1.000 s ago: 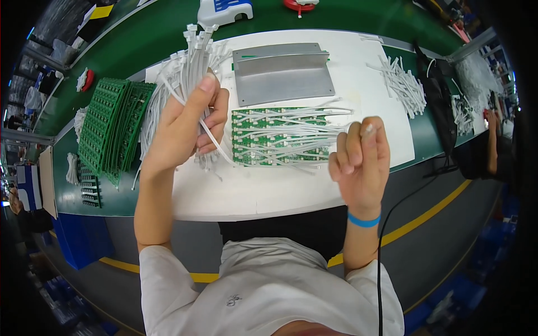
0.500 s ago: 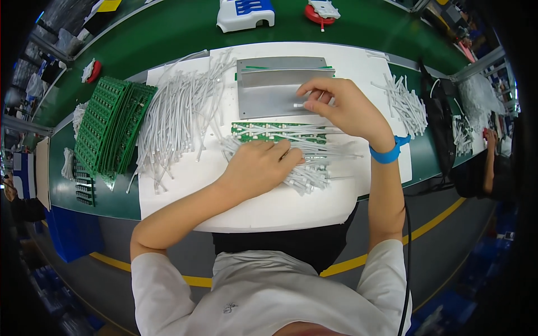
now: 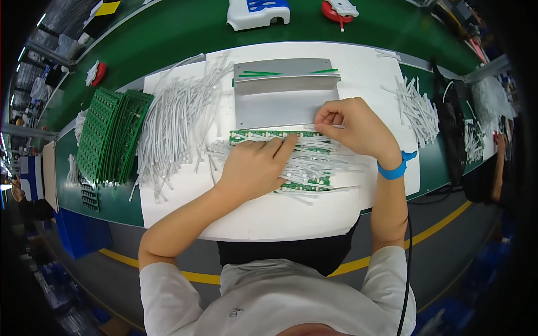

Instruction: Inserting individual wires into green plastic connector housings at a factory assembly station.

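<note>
My left hand lies palm down with fingers stretched out over a green circuit board panel. Its index fingertip touches the board's upper strip, among white cables that lie across the panel and hide much of it. At the panel's upper right, my right hand, with a blue wrist band, pinches a thin white cable between thumb and fingertips; most of that cable is hidden. Just beyond sits a grey metal bracket with an upright ridge and green strips behind it.
A large heap of white cables covers the white sheet at left, beside stacked green circuit boards. More cables lie at right. A white-and-blue housing and a red round part stand at the back. A co-worker's arm shows far right.
My right hand has come nearer, from over the metal bracket to the circuit board's upper edge. My left hand's index finger has stretched forward onto the board. The view has shifted slightly.
</note>
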A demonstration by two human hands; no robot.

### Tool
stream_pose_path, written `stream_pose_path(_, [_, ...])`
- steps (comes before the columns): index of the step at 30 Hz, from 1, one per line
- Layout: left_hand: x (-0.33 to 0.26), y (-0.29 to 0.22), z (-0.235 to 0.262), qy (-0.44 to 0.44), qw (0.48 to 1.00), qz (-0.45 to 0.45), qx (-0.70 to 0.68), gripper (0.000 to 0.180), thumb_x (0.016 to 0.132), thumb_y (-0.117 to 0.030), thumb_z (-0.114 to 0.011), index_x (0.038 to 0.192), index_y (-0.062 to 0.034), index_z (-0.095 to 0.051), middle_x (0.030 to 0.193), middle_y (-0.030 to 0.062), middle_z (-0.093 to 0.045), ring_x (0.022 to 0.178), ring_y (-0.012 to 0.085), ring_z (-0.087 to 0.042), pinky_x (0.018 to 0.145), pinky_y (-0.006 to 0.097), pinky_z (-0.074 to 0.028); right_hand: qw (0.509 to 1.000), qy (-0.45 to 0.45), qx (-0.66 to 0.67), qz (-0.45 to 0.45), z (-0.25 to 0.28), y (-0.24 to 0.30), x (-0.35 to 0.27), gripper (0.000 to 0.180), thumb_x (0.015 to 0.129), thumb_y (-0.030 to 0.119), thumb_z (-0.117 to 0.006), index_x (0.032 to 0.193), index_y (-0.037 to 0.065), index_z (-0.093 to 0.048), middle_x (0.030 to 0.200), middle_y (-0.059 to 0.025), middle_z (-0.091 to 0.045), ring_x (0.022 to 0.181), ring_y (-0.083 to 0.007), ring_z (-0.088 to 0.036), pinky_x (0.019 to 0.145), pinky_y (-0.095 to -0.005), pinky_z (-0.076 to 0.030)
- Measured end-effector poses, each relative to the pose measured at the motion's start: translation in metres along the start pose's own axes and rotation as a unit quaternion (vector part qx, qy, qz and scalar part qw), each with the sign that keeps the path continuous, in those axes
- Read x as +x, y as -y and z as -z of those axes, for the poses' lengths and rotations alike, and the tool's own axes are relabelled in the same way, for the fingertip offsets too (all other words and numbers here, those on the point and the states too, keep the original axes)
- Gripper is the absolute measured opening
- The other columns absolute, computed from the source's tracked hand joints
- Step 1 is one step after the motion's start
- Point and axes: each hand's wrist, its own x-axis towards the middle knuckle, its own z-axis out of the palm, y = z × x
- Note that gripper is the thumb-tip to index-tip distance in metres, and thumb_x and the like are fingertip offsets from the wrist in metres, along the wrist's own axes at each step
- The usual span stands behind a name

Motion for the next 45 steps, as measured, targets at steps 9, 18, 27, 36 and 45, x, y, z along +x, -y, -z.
stream_pose_path(9, [0.0,0.0,0.0,-0.014,1.0,-0.02,0.006,0.092,0.051,-0.018,-0.086,0.139,-0.0098,-0.061,0.086,0.0049,-0.063,0.064,0.0225,-0.065,0.058,0.035,-0.051,0.995,0.039,0.017,-0.09,0.002,0.008,-0.002,0.01,0.085,0.006,-0.073,0.084,-0.005,-0.072,0.068,-0.0056,-0.066,0.062,-0.0102,-0.06,0.06,-0.0256,-0.05])
stream_pose_path(18, [-0.01,-0.013,0.002,-0.029,0.998,0.034,0.037,0.086,0.053,-0.02,-0.085,0.135,-0.0043,-0.062,0.09,0.0072,-0.063,0.065,0.02,-0.066,0.059,0.032,-0.05,0.997,0.035,0.009,-0.061,-0.017,0.005,-0.001,0.008,0.084,0.004,-0.071,0.083,-0.004,-0.071,0.067,-0.0023,-0.064,0.06,-0.0065,-0.055,0.058,-0.0227,-0.047])
stream_pose_path(27, [-0.01,-0.013,0.001,-0.034,0.998,0.028,0.041,0.081,0.055,-0.018,-0.082,0.133,-0.004,-0.064,0.088,0.0069,-0.063,0.062,0.019,-0.065,0.057,0.031,-0.05,0.997,0.055,0.027,-0.05,-0.012,0.001,0.002,0.008,0.086,0.003,-0.071,0.085,-0.005,-0.071,0.07,-0.0016,-0.064,0.064,-0.0059,-0.054,0.061,-0.0226,-0.047])
stream_pose_path(36, [-0.01,-0.013,0.003,-0.015,0.999,0.033,0.028,0.082,0.058,-0.02,-0.085,0.135,-0.0046,-0.063,0.089,0.0069,-0.063,0.064,0.0192,-0.066,0.06,0.031,-0.052,0.999,0.029,-0.005,-0.027,-0.022,0.005,0.001,0.007,0.086,0.003,-0.072,0.086,-0.005,-0.071,0.068,-0.0021,-0.063,0.062,-0.0071,-0.052,0.06,-0.023,-0.046])
stream_pose_path(45, [-0.014,-0.013,0.005,-0.015,0.998,0.068,0.007,0.095,0.05,-0.018,-0.086,0.141,-0.0158,-0.061,0.091,0.006,-0.061,0.061,0.022,-0.062,0.056,0.036,-0.051,0.999,0.021,0.024,-0.029,-0.023,0.002,0.003,0.008,0.085,0.003,-0.072,0.087,-0.005,-0.071,0.068,-0.0047,-0.064,0.061,-0.0084,-0.053,0.059,-0.0239,-0.046])
